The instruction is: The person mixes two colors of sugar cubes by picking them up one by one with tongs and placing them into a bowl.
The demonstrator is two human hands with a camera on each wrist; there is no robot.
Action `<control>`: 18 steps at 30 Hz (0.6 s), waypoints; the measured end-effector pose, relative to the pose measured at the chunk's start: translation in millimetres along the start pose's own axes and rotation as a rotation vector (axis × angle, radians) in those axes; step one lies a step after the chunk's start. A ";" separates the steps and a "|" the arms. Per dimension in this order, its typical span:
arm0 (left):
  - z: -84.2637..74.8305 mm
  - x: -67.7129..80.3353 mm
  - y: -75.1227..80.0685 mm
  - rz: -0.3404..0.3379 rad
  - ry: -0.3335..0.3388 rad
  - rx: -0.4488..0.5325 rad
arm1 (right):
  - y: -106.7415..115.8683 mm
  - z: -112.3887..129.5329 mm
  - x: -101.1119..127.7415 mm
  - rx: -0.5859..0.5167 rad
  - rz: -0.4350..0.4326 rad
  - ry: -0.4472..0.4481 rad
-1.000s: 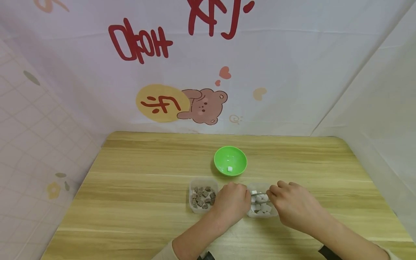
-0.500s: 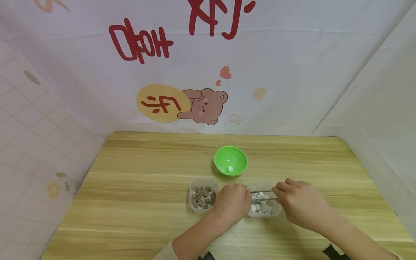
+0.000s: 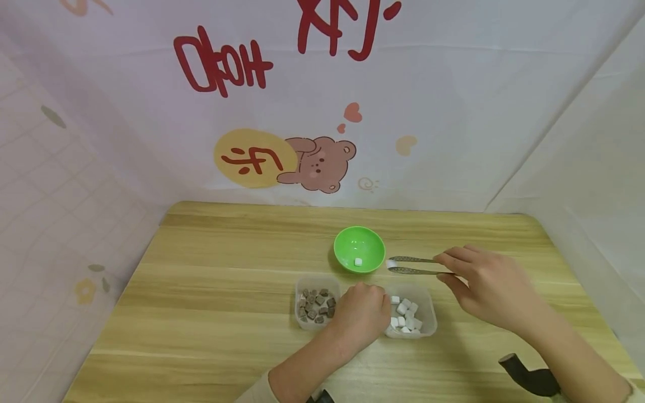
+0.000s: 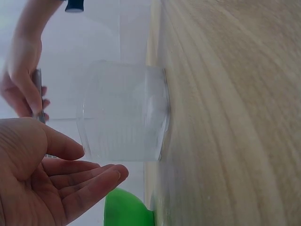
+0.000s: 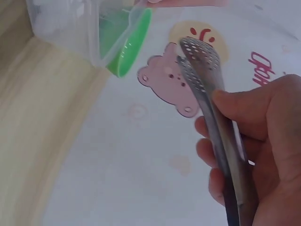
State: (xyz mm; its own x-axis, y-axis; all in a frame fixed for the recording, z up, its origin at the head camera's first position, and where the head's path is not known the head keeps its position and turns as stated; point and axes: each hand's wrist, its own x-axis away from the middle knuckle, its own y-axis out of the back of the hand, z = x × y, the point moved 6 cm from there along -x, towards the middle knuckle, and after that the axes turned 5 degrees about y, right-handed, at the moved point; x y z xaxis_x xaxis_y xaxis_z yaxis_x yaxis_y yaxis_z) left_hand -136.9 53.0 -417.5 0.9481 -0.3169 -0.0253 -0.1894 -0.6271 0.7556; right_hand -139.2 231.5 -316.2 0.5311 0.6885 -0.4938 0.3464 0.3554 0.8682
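At the left of the cluster in the lower middle of the head view sits a clear tub of brown cubes [image 3: 316, 305] on the wooden bench [image 3: 201, 313]. Just right of it my left hand [image 3: 360, 316] rests between the two tubs with its fingers loosely curled. The left wrist view shows the palm relaxed and holding nothing, close beside the clear wall of the tub of white cubes [image 3: 409, 317]. Whether it touches that wall, I cannot tell.

Above the tubs, in the middle of the frame, stands the green bowl [image 3: 359, 248] with one white cube [image 3: 358, 261] lying in it. Right beside the bowl's right rim are the tips of my metal tongs [image 3: 413, 265], nipped on a small white piece [image 3: 390, 263] clear of the bench. My right hand [image 3: 491, 285], at middle right, pinches the tongs near their rear end, thumb and fingers pressing the two blades together.

I judge the white piece light and probably soft or crumbly, so a gentle squeeze should do. The perforated, polished tips look slippery, and a cube held by its flat sides, square between the tips, seems safest. At the lower right edge a dark strap [image 3: 529, 378] shows on my wrist.
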 end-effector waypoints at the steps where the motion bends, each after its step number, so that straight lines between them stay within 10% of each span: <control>1: 0.2 0.0 -0.3 0.003 0.000 0.001 | -3.0 -1.7 -2.8 -0.005 -0.001 -0.010; 18: -1.1 -0.3 2.8 -0.007 -0.012 -0.047 | -51.5 -21.5 -8.9 -0.069 -0.002 -0.118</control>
State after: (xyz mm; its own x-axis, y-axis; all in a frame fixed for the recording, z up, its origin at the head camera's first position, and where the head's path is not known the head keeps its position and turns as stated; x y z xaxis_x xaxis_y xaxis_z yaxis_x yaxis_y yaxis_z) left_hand -137.4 52.1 -414.6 0.9462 -0.3213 -0.0385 -0.1702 -0.5955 0.7851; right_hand -178.3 220.7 -355.4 0.6195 0.6101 -0.4939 0.2951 0.4020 0.8668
